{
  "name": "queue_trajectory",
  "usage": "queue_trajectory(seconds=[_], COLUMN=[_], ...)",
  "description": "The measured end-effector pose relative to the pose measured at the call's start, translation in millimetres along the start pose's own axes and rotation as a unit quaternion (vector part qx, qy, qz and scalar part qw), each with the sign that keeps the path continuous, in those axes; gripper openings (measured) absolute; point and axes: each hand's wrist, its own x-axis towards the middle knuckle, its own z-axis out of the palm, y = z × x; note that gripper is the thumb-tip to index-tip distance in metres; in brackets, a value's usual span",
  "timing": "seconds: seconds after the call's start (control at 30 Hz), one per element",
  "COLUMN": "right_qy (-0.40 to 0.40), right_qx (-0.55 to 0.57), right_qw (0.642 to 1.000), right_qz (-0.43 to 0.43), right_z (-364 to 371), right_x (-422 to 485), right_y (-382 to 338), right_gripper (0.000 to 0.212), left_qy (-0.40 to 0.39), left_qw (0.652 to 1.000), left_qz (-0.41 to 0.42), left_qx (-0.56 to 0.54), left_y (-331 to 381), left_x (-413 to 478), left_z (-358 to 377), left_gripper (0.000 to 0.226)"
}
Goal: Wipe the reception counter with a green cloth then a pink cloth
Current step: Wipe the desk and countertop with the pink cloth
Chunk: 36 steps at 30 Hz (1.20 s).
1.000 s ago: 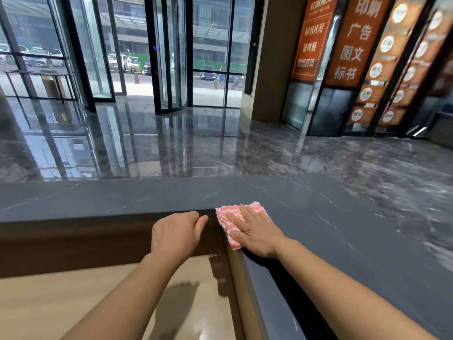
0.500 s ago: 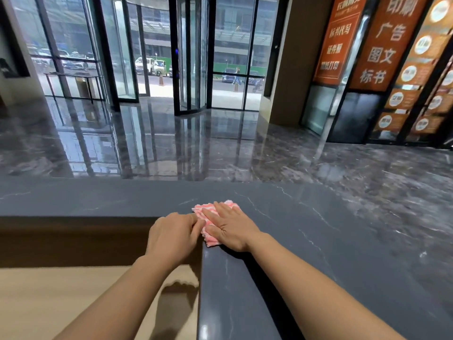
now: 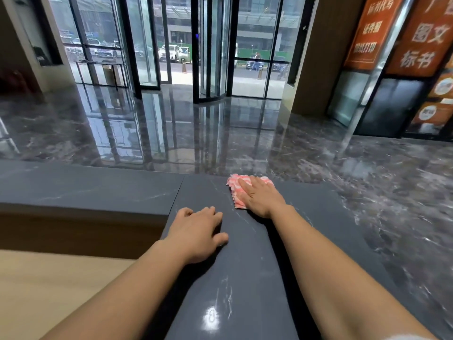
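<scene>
at the far left a pale wooden desk sits lower than the dark grey counter, and the bottom edge cuts it off. the counter top turns a corner and runs toward the camera. the left hand rests palm down on the counter near that corner. its fingers are bent a little and a bit apart, with the tips on the stone, and it holds nothing. its arm is cut off at the bottom. a little further on and to the right, the pink cloth lies flat on the counter, close to the far edge. only its left side and top show. the rest is hidden under the right hand. that hand lies flat on the cloth with straight fingers close together, pressing down and not wrapped round it. the two hands are near but do not touch. at the far right, orange signs are blurry and cut off by the frame.
</scene>
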Motion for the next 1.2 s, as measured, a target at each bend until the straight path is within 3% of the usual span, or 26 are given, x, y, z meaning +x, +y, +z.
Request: queue_trajectory(seconds=[0.2,0.4,0.5,0.7,0.87,1.2], right_qy=[0.009,0.016,0.017,-0.009,-0.020,0.024], right_qx=[0.004,0.043,0.052,0.032,-0.001,0.030], right_qw=[0.987,0.973,0.980,0.999,1.000,0.974], right_qz=[0.162,0.228,0.193,0.035,-0.017,0.222], right_z=[-9,-5,-2,9,1,-4], right_x=[-23,-30,-26,-11,-3,-43], right_y=[116,104,67,-27,-23,124], right_gripper=[0.059,0.059,0.059,0.057,0.056,0.061], left_qy=[-0.098,-0.133,-0.137,-0.142,-0.155,-0.165], left_qw=[0.995,0.991,0.990,0.989,0.987,0.984], left_qz=[-0.016,-0.022,-0.021,-0.033,-0.047,-0.059], left_qx=[-0.003,-0.015,-0.010,0.006,0.013,-0.005], left_y=[8,5,6,10,14,10], left_x=[7,12,12,12,15,19], left_z=[-2,-4,-5,-5,-8,-7], left_gripper=[0.070,0.079,0.083,0.086,0.086,0.087])
